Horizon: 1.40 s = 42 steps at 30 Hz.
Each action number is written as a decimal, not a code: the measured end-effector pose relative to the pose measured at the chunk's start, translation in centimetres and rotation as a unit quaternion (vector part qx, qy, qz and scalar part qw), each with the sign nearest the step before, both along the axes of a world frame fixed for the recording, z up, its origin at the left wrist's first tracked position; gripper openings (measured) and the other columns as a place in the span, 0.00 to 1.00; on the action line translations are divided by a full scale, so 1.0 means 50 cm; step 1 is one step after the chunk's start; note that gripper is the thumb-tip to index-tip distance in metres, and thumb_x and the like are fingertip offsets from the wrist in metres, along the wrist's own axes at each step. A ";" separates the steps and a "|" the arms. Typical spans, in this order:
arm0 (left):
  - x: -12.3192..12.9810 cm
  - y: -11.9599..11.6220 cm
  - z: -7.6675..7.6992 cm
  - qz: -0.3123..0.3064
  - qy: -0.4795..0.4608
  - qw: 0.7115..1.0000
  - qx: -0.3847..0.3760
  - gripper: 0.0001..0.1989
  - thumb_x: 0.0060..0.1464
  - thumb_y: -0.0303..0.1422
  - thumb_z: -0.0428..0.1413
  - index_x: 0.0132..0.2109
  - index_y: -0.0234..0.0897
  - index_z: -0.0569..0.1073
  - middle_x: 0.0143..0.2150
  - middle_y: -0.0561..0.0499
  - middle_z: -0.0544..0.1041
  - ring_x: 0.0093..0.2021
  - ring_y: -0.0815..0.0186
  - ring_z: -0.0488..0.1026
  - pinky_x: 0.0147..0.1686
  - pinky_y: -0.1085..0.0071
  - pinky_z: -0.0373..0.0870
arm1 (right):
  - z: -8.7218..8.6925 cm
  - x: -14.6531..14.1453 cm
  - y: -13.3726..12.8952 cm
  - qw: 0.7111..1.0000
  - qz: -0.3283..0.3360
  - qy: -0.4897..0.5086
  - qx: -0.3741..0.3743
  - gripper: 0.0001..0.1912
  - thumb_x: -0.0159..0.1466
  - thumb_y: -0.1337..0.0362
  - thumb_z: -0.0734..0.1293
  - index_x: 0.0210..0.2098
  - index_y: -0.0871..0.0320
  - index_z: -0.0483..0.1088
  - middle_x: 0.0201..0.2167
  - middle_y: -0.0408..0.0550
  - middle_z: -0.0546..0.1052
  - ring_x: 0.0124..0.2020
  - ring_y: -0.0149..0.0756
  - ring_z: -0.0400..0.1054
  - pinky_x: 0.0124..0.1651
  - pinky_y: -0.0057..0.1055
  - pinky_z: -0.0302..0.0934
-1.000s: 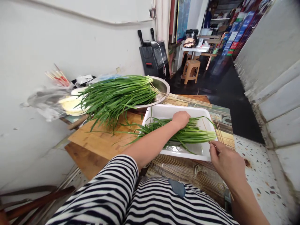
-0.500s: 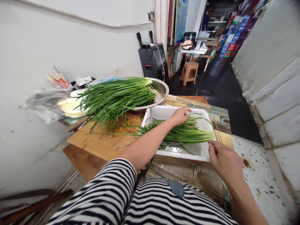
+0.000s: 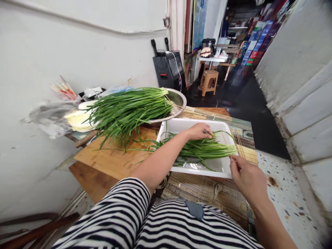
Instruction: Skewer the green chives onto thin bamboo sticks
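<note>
Head view: I observe left hand (image 3: 200, 131) on greens (image 3: 204, 149) in white tray (image 3: 199, 171); right hand (image 3: 249, 176) pinches thin stick (image 3: 230, 157) by stem ends.

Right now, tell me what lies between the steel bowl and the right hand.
The white tray with green stalks, the left hand over it, lies between the steel bowl and right hand, in the head view.

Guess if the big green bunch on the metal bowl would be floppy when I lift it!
Probably floppy: the green bunch has long leaves drooping past the metal bowl. Its pale ends look straighter, so maybe stiffer. Some leaves might slide out, because I see no tie.
</note>
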<state>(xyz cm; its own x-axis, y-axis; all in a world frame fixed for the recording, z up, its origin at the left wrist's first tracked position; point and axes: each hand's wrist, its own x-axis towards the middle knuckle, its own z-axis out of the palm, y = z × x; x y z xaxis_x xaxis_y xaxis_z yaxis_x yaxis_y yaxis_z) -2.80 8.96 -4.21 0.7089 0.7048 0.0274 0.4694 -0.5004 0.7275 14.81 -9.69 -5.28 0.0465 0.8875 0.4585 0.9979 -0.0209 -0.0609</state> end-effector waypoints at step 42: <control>0.048 -0.044 0.010 0.246 -0.127 0.960 -0.040 0.12 0.47 0.34 0.61 0.39 0.36 0.81 0.37 0.49 0.82 0.39 0.67 0.77 0.41 0.74 0.71 | -0.003 -0.001 0.001 0.995 0.056 0.032 0.075 0.19 0.66 0.59 0.58 0.39 0.61 0.78 0.24 0.49 0.79 0.21 0.33 0.69 0.26 0.27 0.53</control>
<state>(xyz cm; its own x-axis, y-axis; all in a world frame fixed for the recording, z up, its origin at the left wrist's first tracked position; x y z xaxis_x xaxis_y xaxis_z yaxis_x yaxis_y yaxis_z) -0.41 6.78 -3.70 0.2672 0.9597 0.0868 0.4373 -0.2011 0.8766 14.76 -9.62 -5.44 -0.0153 0.8105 0.5856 0.9874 0.1044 -0.1187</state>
